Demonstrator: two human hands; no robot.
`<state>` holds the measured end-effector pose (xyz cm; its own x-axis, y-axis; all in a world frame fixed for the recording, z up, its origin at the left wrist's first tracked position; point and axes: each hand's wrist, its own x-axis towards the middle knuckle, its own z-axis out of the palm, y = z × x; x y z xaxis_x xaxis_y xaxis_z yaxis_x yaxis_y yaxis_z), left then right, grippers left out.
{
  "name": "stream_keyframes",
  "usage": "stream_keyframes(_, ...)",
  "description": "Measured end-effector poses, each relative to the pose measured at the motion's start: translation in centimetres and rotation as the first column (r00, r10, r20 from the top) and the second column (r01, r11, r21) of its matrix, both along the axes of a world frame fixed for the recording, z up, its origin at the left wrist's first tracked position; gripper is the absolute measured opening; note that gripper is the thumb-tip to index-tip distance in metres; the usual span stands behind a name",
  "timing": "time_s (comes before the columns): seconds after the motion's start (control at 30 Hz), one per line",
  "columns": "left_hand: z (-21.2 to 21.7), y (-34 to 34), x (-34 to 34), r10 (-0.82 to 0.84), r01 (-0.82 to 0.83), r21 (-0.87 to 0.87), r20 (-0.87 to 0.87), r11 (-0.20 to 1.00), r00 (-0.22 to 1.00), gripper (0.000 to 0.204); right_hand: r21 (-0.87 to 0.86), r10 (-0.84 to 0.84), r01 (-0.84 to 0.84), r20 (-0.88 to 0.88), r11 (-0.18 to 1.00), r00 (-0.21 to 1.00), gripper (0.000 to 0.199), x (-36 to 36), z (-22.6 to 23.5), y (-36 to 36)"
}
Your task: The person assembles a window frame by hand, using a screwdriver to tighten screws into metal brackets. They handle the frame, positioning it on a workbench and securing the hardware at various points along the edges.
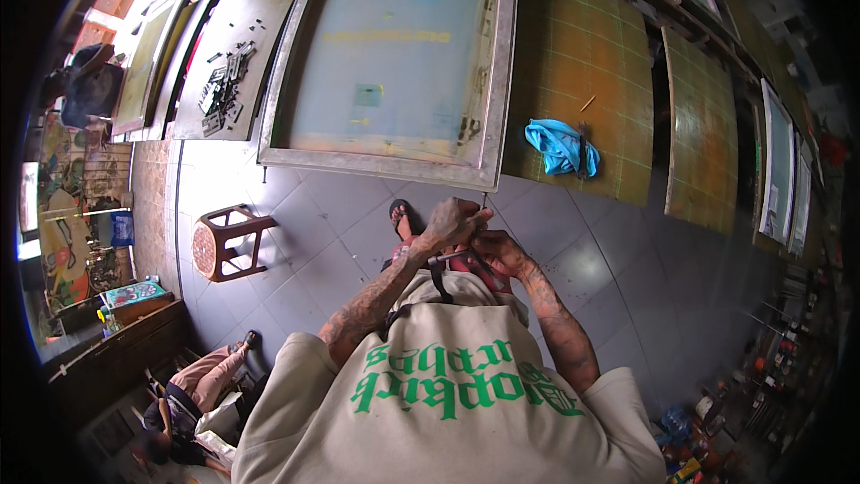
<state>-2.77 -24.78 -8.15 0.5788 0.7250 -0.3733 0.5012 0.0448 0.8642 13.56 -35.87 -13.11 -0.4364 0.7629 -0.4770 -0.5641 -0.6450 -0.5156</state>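
In front of my waist, both hands are close together, just below the near right corner of a large screen-printing frame (385,161). My left hand (455,220) is closed with its fingers bunched. Its fingertips are by a thin dark rod (485,202) below that corner; whether they touch it, I cannot tell. Slightly lower and to the right, my right hand (503,253) has its fingers curled. Dark strips show between the hands, too small to name. A black strap (439,280) hangs at my waist beneath the left wrist.
Right of the frame, a blue cloth (557,145) and a thin stick (588,104) lie on a greenish-brown board (618,81). Several black pieces (228,90) cover a board at left. A brown plastic stool (219,242) stands on the tiles. Another person (202,390) sits at lower left.
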Motion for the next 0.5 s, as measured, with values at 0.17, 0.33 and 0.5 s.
stream_keyframes(0.17,1.8,-1.3,0.6,0.19,-0.19,0.032,0.0,0.981,0.982,0.037,0.233,-0.046,-0.056,0.412,0.971,0.91,0.031,0.2,-2.3,-0.4)
stream_keyframes(0.33,2.3,-1.2,0.6,0.163,-0.133,-0.218,0.125,0.967,0.979,0.037,0.293,-0.109,-0.039,0.47,0.955,0.876,0.028,-0.2,0.0,-0.3)
stream_keyframes(0.5,2.5,-1.0,0.3,0.288,-0.135,-0.554,0.199,0.822,0.937,0.034,0.096,-0.007,-0.03,0.358,0.995,0.934,0.024,-0.1,2.8,0.9)
